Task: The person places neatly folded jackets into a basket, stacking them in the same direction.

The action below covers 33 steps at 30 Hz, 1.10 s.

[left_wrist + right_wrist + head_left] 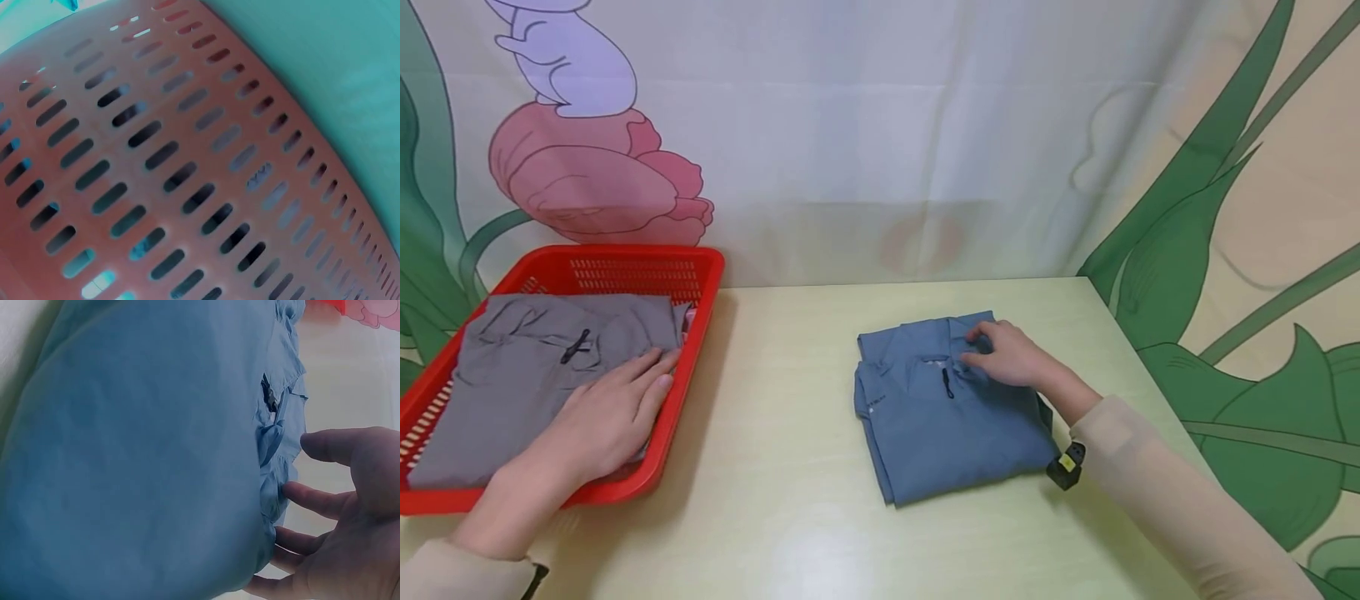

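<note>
A folded grey garment [527, 367] with a black zip pull lies in a red basket [688, 392] at the left. My left hand [606, 417] rests flat on its right part, fingers stretched toward the basket's far side. A folded blue garment [951, 425] lies on the table, right of the middle. Over its upper right part is my right hand [1011, 354], thumb and fingers spread apart. In the right wrist view, the fingertips [294, 490] are right at the blue garment's collar edge and the thumb stands off from it. The left wrist view shows only the basket's slotted wall [187, 156].
The pale table [790, 400] runs between the basket and the blue garment. A printed curtain [880, 142] hangs along the back edge, and large painted green leaves [1247, 408] border the right side. A small black device [1066, 465] is strapped at the right wrist.
</note>
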Tool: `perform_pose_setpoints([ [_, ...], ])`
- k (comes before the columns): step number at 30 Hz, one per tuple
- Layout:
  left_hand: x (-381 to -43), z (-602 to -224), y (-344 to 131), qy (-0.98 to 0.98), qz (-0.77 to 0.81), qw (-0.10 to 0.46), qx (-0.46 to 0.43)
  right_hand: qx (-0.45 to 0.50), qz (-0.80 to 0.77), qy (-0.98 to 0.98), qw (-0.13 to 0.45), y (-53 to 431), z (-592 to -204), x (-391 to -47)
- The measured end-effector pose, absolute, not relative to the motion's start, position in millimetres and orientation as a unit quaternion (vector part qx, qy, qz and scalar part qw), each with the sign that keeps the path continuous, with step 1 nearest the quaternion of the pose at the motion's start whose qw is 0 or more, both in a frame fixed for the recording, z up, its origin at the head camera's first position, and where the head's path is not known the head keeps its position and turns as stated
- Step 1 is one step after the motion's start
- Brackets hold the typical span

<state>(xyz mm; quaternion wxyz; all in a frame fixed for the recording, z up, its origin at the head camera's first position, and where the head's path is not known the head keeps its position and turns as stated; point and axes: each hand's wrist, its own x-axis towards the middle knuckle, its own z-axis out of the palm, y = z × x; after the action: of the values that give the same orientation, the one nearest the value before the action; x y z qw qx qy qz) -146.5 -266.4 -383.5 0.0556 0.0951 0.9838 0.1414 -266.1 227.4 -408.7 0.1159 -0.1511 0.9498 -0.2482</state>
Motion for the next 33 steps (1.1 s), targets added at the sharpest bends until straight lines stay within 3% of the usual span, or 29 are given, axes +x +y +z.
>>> perform_pose_setpoints([
  [16,-144.8,-397.4,-270.2,0.991,0.070,0.042,0.106,-0.164,-0.247,0.944,0.146,228.4,-410.9,-268.7],
  [26,-138.0,-386.6,-257.3,0.987,0.107,-0.069,0.095,-0.167,-0.248,0.941,0.160,222.3,-411.4,-265.7],
  [33,-131.0,-364.4,-231.2,0.957,0.185,-0.172,0.142,-0.172,-0.248,0.939,0.164,215.8,-407.8,-261.6],
])
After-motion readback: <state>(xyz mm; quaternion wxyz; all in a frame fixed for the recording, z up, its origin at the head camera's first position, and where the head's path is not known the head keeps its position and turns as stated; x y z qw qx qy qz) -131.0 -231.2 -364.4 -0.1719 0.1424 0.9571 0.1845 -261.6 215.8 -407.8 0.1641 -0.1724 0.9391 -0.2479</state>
